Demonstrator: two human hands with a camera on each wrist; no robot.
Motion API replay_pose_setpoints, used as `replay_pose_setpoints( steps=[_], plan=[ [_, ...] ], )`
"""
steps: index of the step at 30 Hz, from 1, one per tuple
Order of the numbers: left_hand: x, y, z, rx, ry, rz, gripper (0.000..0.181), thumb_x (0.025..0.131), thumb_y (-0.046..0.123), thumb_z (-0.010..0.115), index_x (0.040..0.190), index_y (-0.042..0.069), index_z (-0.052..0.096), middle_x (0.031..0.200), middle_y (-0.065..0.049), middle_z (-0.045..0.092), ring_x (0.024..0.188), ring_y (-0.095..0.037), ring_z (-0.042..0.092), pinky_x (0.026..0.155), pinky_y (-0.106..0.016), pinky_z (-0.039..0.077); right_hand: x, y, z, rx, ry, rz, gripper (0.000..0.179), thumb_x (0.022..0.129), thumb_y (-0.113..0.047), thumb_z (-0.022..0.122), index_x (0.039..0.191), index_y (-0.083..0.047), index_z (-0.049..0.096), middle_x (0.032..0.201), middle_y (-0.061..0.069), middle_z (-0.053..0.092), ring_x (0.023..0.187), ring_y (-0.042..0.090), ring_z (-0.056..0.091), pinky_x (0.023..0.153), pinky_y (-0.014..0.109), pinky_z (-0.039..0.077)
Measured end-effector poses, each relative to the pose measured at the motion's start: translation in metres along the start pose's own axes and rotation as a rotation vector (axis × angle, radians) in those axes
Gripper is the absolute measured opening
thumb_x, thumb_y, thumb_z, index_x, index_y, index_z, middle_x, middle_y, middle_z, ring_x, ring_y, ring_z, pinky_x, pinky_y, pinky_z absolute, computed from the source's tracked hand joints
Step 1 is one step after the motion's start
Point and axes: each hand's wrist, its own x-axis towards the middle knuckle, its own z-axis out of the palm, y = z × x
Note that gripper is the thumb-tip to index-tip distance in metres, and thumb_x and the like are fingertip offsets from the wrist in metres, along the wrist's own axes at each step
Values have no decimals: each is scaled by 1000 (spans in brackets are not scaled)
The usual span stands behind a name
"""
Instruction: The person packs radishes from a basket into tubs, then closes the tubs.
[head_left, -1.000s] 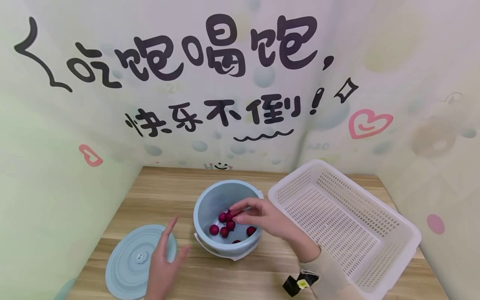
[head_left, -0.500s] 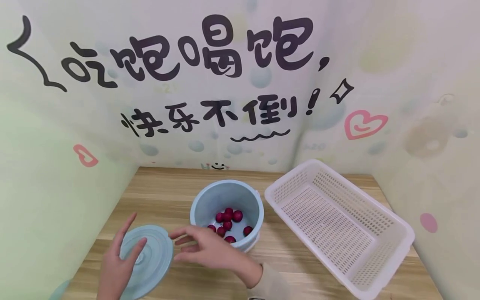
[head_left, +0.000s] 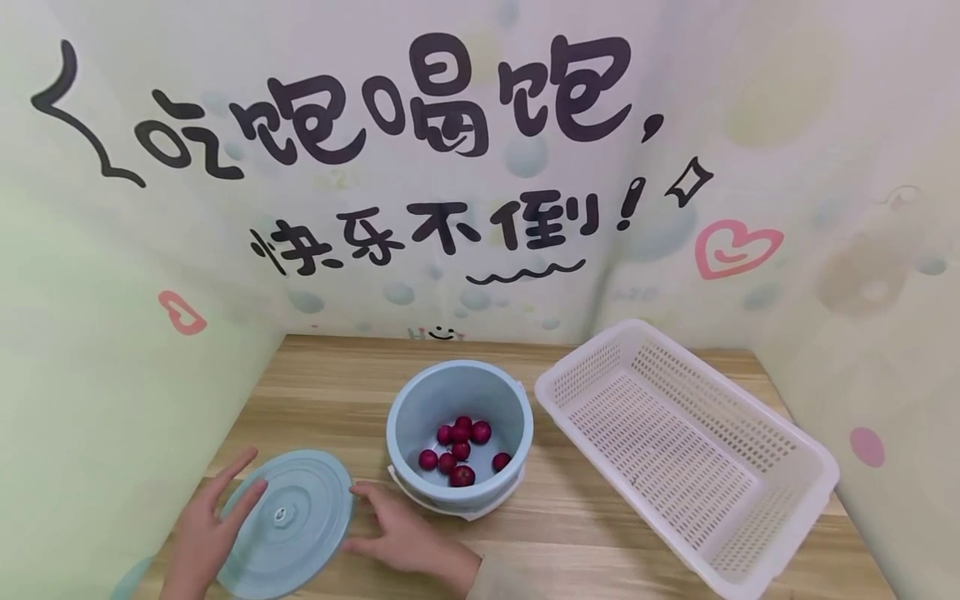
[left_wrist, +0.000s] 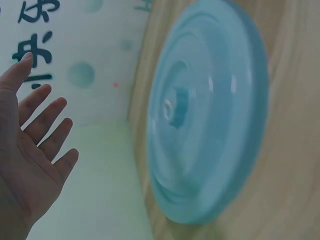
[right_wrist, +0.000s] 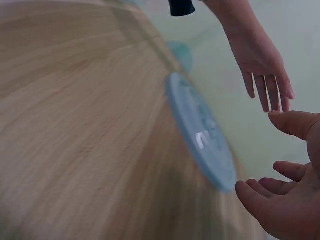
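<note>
A round light-blue lid (head_left: 311,508) with a small central knob lies on the wooden table at the left. My left hand (head_left: 198,533) is over its left side, fingers spread and holding nothing. In the left wrist view the palm stands apart from the lid (left_wrist: 215,115). At the lid's right edge my right hand (head_left: 408,533) has its fingers and thumb loosely parted, fingertips close to the rim. Behind it stands a light-blue bucket (head_left: 420,408), uncovered, its handle lowered to the front. Several small dark-red round fruits (head_left: 462,476) lie on its bottom.
A white perforated plastic basket (head_left: 660,450) sits at an angle on the right of the table (head_left: 337,367), with nothing in it. Patterned wall sheets (head_left: 450,292) with large dark lettering close off the back and both sides.
My right hand has come out of the bucket and moved left to the lid's right edge. The left hand has moved left, from the lid's right side to its left side.
</note>
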Motion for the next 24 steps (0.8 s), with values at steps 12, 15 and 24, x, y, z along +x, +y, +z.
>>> replay_pose_setpoints(
  steps=[12, 15, 24],
  plan=[
    [-15, -58, 3, 23, -179, -169, 64, 101, 36, 56, 149, -3, 38, 155, -37, 26, 148, -53, 16, 112, -76, 17, 10, 19, 28, 71, 15, 87, 76, 90, -29, 74, 149, 0, 37, 152, 18, 46, 142, 26, 43, 118, 31, 39],
    [-16, -66, 3, 34, -238, -278, 75, 101, 44, 53, 152, -5, 29, 158, -38, 14, 142, -62, 14, 113, -76, 14, 11, 19, 32, 50, 16, 83, 76, 89, -29, 75, 149, 0, 38, 151, 18, 47, 141, 25, 45, 116, 30, 41],
    [-17, -73, 3, 113, -352, -568, 87, 100, 58, 42, 154, -6, 17, 157, -39, 7, 144, -59, 9, 120, -66, 12, 15, 20, 38, 86, 32, 72, 76, 86, -23, 78, 146, 3, 40, 144, 20, 53, 130, 21, 54, 110, 24, 45]
  ],
)
